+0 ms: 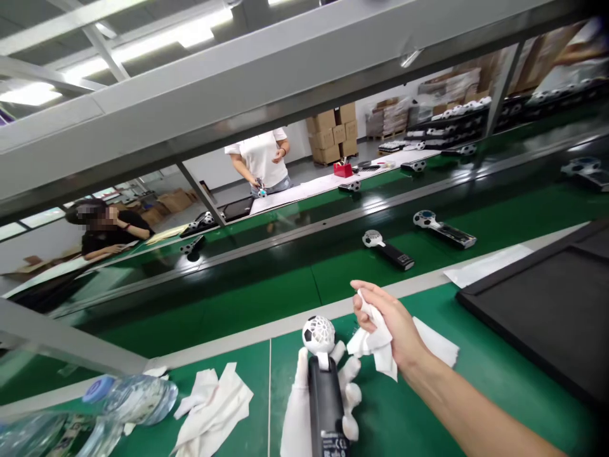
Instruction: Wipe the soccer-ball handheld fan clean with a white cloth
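Wiping seems the step, the fan (325,390) grasped in my gloved left hand (295,409) this side of the belt (261,308) and a cloth (377,341) clutched in my right hand (398,325), the next move likely calling for cloth against fan.

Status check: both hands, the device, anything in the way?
Gloved left hand: holding black device, soccer-ball head pointing away. Bare right hand: gripping white cloth. Bottle at left, black tray at right, neither touching device.
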Motion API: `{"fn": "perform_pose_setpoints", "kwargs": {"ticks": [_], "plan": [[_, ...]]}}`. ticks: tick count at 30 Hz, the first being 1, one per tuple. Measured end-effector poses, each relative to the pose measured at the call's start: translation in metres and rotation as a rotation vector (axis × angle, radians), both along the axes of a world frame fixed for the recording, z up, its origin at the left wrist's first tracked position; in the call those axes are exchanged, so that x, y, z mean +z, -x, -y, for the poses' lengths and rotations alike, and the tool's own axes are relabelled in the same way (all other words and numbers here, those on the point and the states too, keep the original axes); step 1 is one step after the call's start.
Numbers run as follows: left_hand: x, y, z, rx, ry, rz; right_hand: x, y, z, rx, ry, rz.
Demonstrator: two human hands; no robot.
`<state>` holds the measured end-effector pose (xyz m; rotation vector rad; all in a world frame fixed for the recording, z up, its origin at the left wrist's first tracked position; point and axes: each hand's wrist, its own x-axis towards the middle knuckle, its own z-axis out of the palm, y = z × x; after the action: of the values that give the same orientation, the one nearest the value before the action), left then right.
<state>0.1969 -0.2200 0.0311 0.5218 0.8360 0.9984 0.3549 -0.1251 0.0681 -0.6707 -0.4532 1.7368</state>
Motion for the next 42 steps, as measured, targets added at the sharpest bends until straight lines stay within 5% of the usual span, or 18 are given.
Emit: {"fn": "perform_pose_setpoints", "kwargs": {"ticks": [6,8,11,13,14,18,20,25,28,31,33,35,39,42], "plan": [[-0.004,-0.006,-0.002,-0.016,0.047,0.161,0.004,0.011,0.007,-0.067,-0.159,0.166],[-0.006,-0.009,-0.001,-0.025,0.074,0.194,-0.005,0.021,0.012,-0.082,-0.440,0.399],[-0.008,-0.012,0.000,-0.045,0.126,0.222,-0.023,0.034,0.014,-0.061,-1.058,0.849],[-0.009,-0.011,0.001,-0.055,0.159,0.232,-0.030,0.039,0.010,-0.002,-1.240,1.009],[-0.009,-0.010,0.002,-0.059,0.173,0.233,-0.031,0.041,0.006,0.054,-1.190,1.012],[-0.008,-0.008,0.005,-0.076,0.206,0.220,-0.027,0.039,-0.018,0.423,-0.487,0.597],[-0.007,-0.009,0.007,-0.091,0.210,0.208,-0.028,0.036,-0.032,0.512,-0.279,0.447],[-0.006,-0.011,0.005,-0.120,0.203,0.187,-0.025,0.024,-0.040,0.235,-0.179,0.415],[-0.005,-0.009,0.004,-0.129,0.204,0.177,-0.010,0.019,-0.023,0.167,-0.412,0.571],[-0.004,-0.010,0.006,-0.138,0.220,0.165,0.003,0.018,-0.009,0.445,-0.706,0.892],[-0.003,-0.010,0.010,-0.138,0.237,0.162,0.001,0.019,-0.011,0.755,-0.588,0.817],[-0.001,-0.010,0.012,-0.127,0.251,0.163,-0.011,0.019,-0.019,0.895,-0.330,0.533],[0.003,-0.005,0.005,-0.056,0.251,0.166,-0.036,0.017,-0.036,0.479,-0.089,0.289],[0.005,-0.002,-0.006,0.015,0.228,0.151,-0.032,0.014,-0.027,0.203,-0.083,0.286]]}}
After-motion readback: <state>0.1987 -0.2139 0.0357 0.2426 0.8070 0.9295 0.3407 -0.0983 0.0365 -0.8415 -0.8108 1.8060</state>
